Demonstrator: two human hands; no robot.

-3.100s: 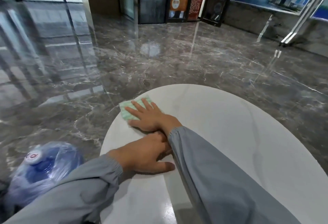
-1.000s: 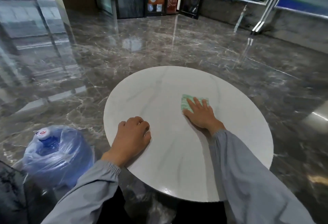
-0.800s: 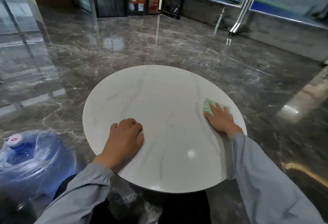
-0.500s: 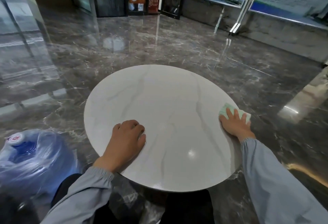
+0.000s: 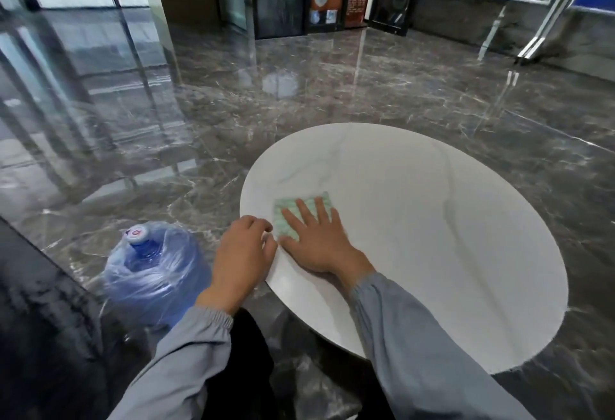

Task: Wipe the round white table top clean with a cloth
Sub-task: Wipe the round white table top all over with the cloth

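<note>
My right hand [image 5: 319,243] lies flat on the green cloth [image 5: 299,213], fingers spread, pressing it onto the round white table top [image 5: 432,236] near its left edge. My left hand [image 5: 243,256] rests on that edge just beside the cloth, fingers curled together. A blue water jug [image 5: 153,270] stands on the floor left of the table.

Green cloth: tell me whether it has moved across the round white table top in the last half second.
Yes. The green cloth, flat under the right hand, went from the round white table top's right edge to its left edge, beside the left hand.
</note>
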